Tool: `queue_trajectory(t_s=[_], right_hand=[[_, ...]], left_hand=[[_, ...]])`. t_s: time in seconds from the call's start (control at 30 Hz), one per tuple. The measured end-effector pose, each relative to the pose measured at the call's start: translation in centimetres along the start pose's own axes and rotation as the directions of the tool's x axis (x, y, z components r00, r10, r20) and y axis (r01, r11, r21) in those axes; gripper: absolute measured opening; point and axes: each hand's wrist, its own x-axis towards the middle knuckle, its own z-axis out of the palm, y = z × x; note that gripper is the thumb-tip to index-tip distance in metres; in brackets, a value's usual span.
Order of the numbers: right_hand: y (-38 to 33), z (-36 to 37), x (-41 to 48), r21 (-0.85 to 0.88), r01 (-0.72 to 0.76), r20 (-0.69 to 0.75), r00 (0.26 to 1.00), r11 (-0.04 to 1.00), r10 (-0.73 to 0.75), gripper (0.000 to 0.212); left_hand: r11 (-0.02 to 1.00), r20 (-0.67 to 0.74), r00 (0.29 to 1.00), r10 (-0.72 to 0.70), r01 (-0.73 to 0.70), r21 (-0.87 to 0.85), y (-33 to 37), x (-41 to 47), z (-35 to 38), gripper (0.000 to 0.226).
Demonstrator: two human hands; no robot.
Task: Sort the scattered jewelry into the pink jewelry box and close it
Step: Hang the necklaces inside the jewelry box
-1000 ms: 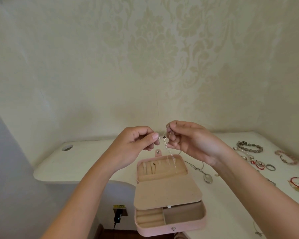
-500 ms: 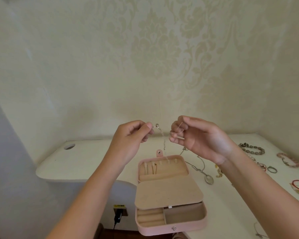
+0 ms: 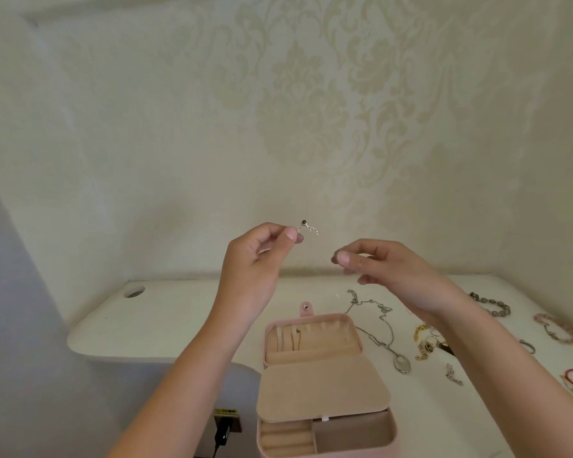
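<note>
Both forearms rise from the bottom edge toward the middle of the frame, hands lifted above the tabletop (image 3: 179, 314) and in front of the patterned wall (image 3: 311, 110); the left hand (image 3: 262, 259) is the higher, palm turned toward the camera, its thumb and forefinger pinching a small silver piece (image 3: 308, 227) with a dark bead, which juts up and to the right of the fingertips while the other fingers curl in; the right hand (image 3: 389, 271) sits a little lower and well apart from the left, wrist bent, fingers loosely curled, thumb and forefinger tips drawn together; I cannot tell whether anything is between them. Below the hands, at lower centre, the pink jewelry box (image 3: 325, 375) stands open, its lid laid back with a few thin items in the slots, a beige flap over the lower tray; just right of it a necklace (image 3: 386, 335) with an oval pendant lies on the tabletop; further right are a gold tangle (image 3: 425, 342), a grey bead bracelet (image 3: 490, 304) and a pink bracelet (image 3: 556, 328).
</note>
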Motion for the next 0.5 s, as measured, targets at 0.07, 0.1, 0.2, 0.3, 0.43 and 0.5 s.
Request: queue_trajectory(t_s=[0.07,0.1,0.2,0.3,0.43,0.5], right_hand=[[0.2,0.0,0.0,-0.018,-0.016,-0.015,1.0,1.0,0.015,0.046],[0.2,0.3,0.0,0.025,0.007,-0.002,1.0,1.0,-0.007,0.044],[0.1,1.6,-0.1,0.267,0.079,0.034,0.995,0.96,-0.092,0.032],[0.1,2.3,0.0,0.413,0.089,0.081,0.988,0.906,-0.134,0.018],[-0.3,2.3,-0.3,0.426,0.078,0.094,0.987,0.902,-0.13,0.023],[-0.6,2.3,-0.5,0.325,0.08,0.116,0.985,0.942,-0.124,0.024]], left_hand=[[0.998,0.038,0.999,0.022,-0.024,0.05,0.0,0.1,0.2,0.017],[0.997,0.059,0.998,0.03,-0.034,0.07,-0.1,0.1,0.3,0.016],[0.991,0.109,0.993,0.055,-0.068,0.114,-0.5,0.2,0.6,0.016],[0.993,0.139,0.989,0.044,-0.059,0.105,-0.8,-0.1,0.6,0.018],[0.992,0.302,0.946,-0.121,0.11,0.055,-0.6,-0.4,0.0,0.015],[0.984,0.407,0.896,-0.176,0.172,0.048,-0.6,-0.5,-0.3,0.023]])
